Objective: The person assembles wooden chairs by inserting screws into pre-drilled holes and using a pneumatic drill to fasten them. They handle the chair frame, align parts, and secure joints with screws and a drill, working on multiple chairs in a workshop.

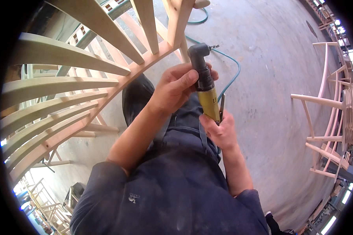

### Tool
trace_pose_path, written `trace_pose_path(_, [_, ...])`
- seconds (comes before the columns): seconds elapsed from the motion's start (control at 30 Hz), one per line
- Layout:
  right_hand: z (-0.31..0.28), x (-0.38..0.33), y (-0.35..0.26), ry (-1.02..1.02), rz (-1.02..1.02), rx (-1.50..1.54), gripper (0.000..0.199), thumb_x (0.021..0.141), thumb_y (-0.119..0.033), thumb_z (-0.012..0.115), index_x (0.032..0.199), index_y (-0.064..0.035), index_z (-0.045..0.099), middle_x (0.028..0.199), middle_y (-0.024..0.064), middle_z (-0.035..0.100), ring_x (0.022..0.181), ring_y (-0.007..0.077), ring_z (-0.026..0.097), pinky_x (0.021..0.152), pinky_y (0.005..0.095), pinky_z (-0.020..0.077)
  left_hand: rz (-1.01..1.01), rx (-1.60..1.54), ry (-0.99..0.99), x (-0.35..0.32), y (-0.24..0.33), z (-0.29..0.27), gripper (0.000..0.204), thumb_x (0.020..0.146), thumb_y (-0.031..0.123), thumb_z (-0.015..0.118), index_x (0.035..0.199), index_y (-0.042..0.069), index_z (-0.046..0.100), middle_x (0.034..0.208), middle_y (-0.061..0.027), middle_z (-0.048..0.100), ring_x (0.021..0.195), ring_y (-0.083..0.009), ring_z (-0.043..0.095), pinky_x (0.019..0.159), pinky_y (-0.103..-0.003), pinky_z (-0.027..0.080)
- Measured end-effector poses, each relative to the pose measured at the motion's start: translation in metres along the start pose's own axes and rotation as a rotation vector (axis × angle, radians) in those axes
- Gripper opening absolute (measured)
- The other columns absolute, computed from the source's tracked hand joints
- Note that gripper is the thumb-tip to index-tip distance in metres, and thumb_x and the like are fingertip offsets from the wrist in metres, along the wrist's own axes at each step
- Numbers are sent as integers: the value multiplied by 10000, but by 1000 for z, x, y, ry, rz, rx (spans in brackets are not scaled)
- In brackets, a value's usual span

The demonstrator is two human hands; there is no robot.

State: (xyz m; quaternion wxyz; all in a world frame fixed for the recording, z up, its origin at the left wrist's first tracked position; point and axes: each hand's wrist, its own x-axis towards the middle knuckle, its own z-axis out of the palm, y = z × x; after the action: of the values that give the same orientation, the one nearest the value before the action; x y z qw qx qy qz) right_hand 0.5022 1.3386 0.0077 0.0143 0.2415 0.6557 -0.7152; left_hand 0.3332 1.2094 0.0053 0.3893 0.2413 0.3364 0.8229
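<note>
Between my hands, in front of my body, is a pneumatic angle drill (209,102) with a yellow-green body and a black right-angle head. A short metal bit (213,47) sticks out of the head toward the right. My left hand (179,83) is closed around the black neck, thumb on its near side. Lower down, my right hand (219,131) grips the rear end of the yellow body beside the dark lever. Close to the left of the drill head stands a pale wooden chair frame (117,84) with several slats set in a curved rail.
A green air hose (236,74) runs from the drill across the grey concrete floor (270,98). More wooden chair frames (321,100) stand along the right side. Other wooden frames (47,199) are at the lower left.
</note>
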Motion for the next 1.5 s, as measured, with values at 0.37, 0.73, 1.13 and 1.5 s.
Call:
trace_pose_path(0.37, [-10,-2,-21,-575,240,350,283,814,-175,791,1039,-31,698,747,-34,601,631,45,543,575,214,419,-71,-327,-378,13,3,22,345,934,341,726,780,103,530,715,-50,577,733,-225,646,810,-414,549])
trace_pose_path(0.73, [38,-17,9,-39,-1,-204,260,827,-206,794,929,-15,651,750,28,634,668,128,579,658,326,501,-195,4,366,-28,21,35,177,941,168,638,803,66,592,698,-75,612,697,-205,635,729,-337,509])
trace_pose_path(1.13, [28,-7,10,29,-20,-247,254,821,-211,797,916,-20,658,680,27,627,601,166,594,582,317,476,-173,-99,308,-14,7,30,224,965,267,655,905,58,601,836,-81,638,820,-192,654,810,-338,520])
trace_pose_path(1.5, [17,-7,-9,-176,177,-32,173,791,-171,761,850,-43,660,663,-29,572,557,64,519,521,238,386,-119,-190,48,0,2,16,291,967,254,591,734,105,500,718,-96,628,692,-233,641,708,-352,513])
